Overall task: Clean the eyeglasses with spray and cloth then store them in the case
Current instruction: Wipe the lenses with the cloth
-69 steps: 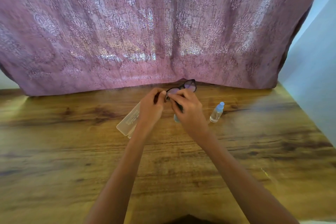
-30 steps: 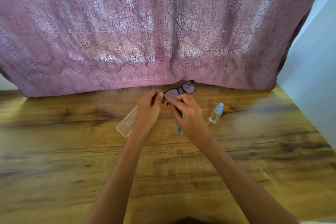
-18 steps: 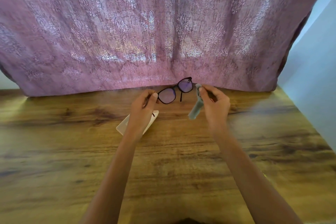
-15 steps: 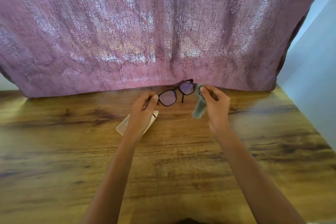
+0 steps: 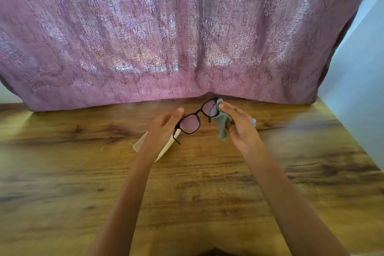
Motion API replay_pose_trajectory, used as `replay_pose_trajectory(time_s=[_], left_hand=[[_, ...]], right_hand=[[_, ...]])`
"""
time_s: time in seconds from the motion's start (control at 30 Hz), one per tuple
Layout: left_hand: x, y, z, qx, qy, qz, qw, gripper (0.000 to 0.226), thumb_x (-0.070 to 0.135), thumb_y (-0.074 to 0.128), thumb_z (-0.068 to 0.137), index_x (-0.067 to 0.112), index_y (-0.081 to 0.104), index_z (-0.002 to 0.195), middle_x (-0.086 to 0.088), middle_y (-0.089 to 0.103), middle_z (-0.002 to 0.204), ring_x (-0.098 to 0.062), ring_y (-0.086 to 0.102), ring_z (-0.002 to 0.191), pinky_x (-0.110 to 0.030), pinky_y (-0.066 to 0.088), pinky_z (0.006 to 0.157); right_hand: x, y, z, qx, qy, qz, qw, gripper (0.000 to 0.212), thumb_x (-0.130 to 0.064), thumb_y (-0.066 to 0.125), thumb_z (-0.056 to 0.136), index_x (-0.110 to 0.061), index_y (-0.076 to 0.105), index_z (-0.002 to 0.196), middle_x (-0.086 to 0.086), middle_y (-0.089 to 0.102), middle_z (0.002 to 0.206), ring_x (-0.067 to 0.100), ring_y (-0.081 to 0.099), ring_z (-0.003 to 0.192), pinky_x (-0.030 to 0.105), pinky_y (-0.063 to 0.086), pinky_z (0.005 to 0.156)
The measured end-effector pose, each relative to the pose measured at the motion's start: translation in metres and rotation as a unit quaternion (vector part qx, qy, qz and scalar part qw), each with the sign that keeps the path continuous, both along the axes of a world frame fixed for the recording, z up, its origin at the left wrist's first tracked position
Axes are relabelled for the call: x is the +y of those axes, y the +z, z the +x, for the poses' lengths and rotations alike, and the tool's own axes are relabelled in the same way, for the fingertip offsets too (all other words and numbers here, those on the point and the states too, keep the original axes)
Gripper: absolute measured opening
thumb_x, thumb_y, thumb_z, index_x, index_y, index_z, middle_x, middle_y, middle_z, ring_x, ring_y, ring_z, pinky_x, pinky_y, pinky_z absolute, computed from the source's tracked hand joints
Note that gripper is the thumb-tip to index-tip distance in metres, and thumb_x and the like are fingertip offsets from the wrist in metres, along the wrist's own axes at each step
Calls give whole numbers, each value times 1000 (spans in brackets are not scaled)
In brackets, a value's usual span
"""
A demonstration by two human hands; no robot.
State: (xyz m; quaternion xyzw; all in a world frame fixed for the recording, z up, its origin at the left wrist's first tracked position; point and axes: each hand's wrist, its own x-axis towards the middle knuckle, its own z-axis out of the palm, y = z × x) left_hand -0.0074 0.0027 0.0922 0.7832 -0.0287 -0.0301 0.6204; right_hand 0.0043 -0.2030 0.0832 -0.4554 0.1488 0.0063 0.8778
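Observation:
Black-framed eyeglasses (image 5: 190, 123) hang in the air above the table, held at their left end by my left hand (image 5: 164, 129). My right hand (image 5: 241, 129) pinches a grey-green cloth (image 5: 222, 124) against the right lens, thumb on top. The cloth's loose end droops below the frame. A cream glasses case (image 5: 166, 147) lies on the table under my left hand, mostly hidden by my wrist. Only the blue cap of the spray bottle (image 5: 254, 121) shows behind my right hand.
A wooden table (image 5: 62, 172) fills the lower half of the view. A mauve patterned curtain (image 5: 166, 37) hangs right behind the glasses and meets the table's far edge. A pale wall (image 5: 359, 89) borders the table on the right.
My right hand pulled away to the right with the cloth, then came back onto the right lens. My left hand tilted the glasses so both lenses face me.

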Motion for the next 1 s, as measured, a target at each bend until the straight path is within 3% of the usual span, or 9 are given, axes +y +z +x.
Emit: replay_pose_trajectory(time_s=[0.07,0.23,0.3,0.37,0.43,0.53,0.67,0.77,1.0], left_hand=[[-3,7,8,-12,-24,68,997,32,57,51,90,29,62,81,8,57,78,-5,53,73,-18,39,66],[-11,19,19,-61,-105,167,978,31,41,55,94,16,71,85,-13,65,76,-12,53,65,-26,36,65],[-12,19,20,-62,-108,174,977,25,37,57,94,20,73,83,-7,70,78,-18,60,70,-25,39,67],[-13,18,19,-62,-101,171,978,23,33,58,94,22,73,81,4,71,74,-7,62,69,-16,39,65],[-14,18,17,-66,-95,172,978,23,32,58,94,22,74,81,9,71,73,1,61,67,-10,39,62],[-14,18,17,-75,-93,180,976,24,32,57,94,18,75,84,2,74,78,-13,65,78,-21,42,69],[-14,15,19,-84,-87,194,974,25,33,56,95,25,74,79,4,71,69,-14,59,63,-21,37,60],[-15,16,19,-89,-87,202,971,28,31,57,94,35,68,69,17,61,54,-1,51,52,-11,34,52],[-13,12,20,-74,-85,169,979,23,29,60,92,28,75,75,20,72,72,6,63,71,-6,41,65]], right_hand=[[4,-1,-2,-7,0,-7,1000,20,-11,75,73,-5,71,92,4,73,85,11,68,78,21,55,73],[9,-5,-7,-34,-18,-22,999,5,-5,71,81,-7,72,86,2,74,81,11,69,76,21,57,69],[9,-5,-8,-42,-28,-45,998,5,-6,71,83,-7,72,87,2,74,82,12,69,77,22,56,66],[9,-6,-10,-64,-45,-139,987,7,-10,73,83,-11,74,89,-1,74,81,9,69,75,19,53,63],[8,-7,-12,-108,-83,-305,943,10,-14,75,83,-14,75,93,-3,74,85,6,68,77,17,52,66],[7,-7,-15,-225,-119,-525,812,11,-14,74,84,-13,76,95,-4,69,91,5,64,80,12,49,72],[18,-12,-21,-314,-112,-631,701,12,-6,74,83,-5,76,95,4,65,86,7,55,75,4,38,74],[24,-15,-23,-326,-99,-638,691,12,-4,72,85,-2,75,97,7,65,86,11,57,76,7,39,74],[16,-6,-13,-282,-135,-616,723,12,-4,71,86,-2,75,97,7,63,85,16,59,70,15,46,65]])
